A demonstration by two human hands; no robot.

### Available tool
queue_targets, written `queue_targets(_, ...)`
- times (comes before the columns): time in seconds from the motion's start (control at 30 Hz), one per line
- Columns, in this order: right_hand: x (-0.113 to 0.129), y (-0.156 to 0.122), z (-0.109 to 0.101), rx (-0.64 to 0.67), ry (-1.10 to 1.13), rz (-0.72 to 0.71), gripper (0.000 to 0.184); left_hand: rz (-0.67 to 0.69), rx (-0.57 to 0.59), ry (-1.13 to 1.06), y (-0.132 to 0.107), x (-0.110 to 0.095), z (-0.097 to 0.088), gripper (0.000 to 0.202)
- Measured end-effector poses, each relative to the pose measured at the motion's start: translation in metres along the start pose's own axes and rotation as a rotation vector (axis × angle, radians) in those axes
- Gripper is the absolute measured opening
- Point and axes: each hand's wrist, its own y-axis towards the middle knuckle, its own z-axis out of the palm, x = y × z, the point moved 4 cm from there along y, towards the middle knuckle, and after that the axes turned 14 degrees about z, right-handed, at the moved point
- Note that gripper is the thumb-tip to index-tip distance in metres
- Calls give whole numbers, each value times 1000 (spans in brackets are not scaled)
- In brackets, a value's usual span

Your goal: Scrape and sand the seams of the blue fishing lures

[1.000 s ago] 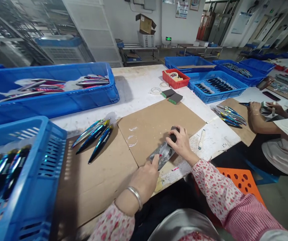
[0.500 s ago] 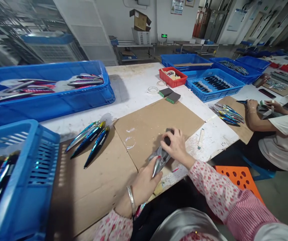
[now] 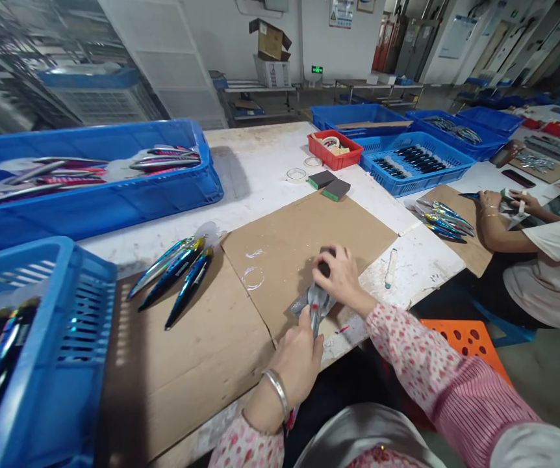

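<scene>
The left hand (image 3: 299,361) is gripping a silvery fishing lure (image 3: 316,305) at the near edge of the cardboard sheet (image 3: 304,227), fingers closed around its near end. The right hand (image 3: 341,276) is closed over a dark sanding block (image 3: 325,260) and is pressing it against the lure's far end. Three blue-green lures (image 3: 177,270) are lying side by side on the cardboard to the left. A blue crate (image 3: 73,338) is standing at the near left. A co-worker's hands (image 3: 504,201) are working at the far right.
</scene>
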Motion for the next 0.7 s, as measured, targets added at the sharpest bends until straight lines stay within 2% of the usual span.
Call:
queue_targets(0.1, 1, -2, -1, -41, -8, -21, 14, 17, -3, -45, 1, 3, 3, 53)
queue_targets(0.23, 2, -4, 4, 23, 49, -81, 17, 46, -31, -101, 2, 12, 5, 52)
queue_targets(0.33, -1, 5, 2, -8, -1, -34, 16, 84, -89, -214, 3, 19, 0, 51)
queue_targets(0.4, -4, 7, -1, -28, -21, -15, 16, 87, -79, -342, 3, 23, -3, 50)
queue_targets(0.57, -5, -7, -3, 62, 58, -109, 17, 86, -50, -492, 1, 24, -8, 50)
queue_targets(0.7, -7, -3, -9, -18, -21, -96, 16, 84, -50, -559, 1, 26, -6, 52)
